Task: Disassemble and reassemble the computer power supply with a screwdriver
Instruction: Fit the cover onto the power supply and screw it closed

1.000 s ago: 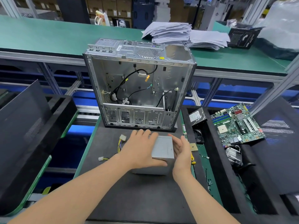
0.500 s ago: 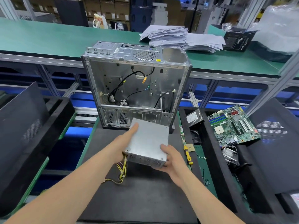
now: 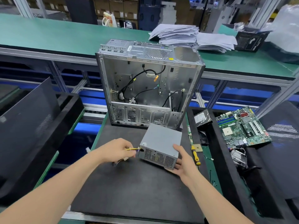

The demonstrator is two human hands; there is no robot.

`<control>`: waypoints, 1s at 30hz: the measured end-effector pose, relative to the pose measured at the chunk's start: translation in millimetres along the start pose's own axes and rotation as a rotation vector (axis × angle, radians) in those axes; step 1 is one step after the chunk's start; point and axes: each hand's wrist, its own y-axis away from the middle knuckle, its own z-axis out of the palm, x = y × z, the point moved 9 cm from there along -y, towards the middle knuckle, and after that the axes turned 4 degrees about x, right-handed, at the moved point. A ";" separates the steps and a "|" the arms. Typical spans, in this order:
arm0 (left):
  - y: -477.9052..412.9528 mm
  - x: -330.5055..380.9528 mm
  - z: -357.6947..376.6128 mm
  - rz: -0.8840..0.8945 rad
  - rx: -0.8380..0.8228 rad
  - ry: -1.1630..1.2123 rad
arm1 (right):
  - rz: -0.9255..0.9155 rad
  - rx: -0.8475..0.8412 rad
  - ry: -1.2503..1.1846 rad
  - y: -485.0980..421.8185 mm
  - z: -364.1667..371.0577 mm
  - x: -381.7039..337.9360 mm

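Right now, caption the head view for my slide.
Power supply held in right hand, left hand pinching its cables, open case behind.

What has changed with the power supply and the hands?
The power supply was lifted and turned, vented side now toward the camera. The left hand left its top and pinches the yellow cables; the right hand holds its right end. Case and screwdriver stayed.

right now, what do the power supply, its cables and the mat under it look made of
Power supply: sheet metal, probably steel, matte grey; crisp folded edges and a punched vent grille suggest it.
Cables: wire in yellow plastic insulation, by the colour and soft bend.
Mat: black foam or rubber, matte and glare-free; which one is unclear.
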 end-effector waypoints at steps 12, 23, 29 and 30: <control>-9.0 -24.1 12.7 0.011 -0.149 -0.139 | -0.120 0.141 0.514 11.2 -8.5 -17.6; -7.6 -35.1 8.1 -0.172 -0.125 -0.867 | -0.218 0.224 0.558 21.7 -13.8 -25.9; 9.7 -57.9 43.5 -0.364 -0.344 -0.571 | -0.349 0.242 0.534 25.3 -1.6 -40.2; 7.4 -55.7 43.4 -0.338 -0.338 -0.594 | -0.353 0.241 0.534 26.2 -1.1 -41.6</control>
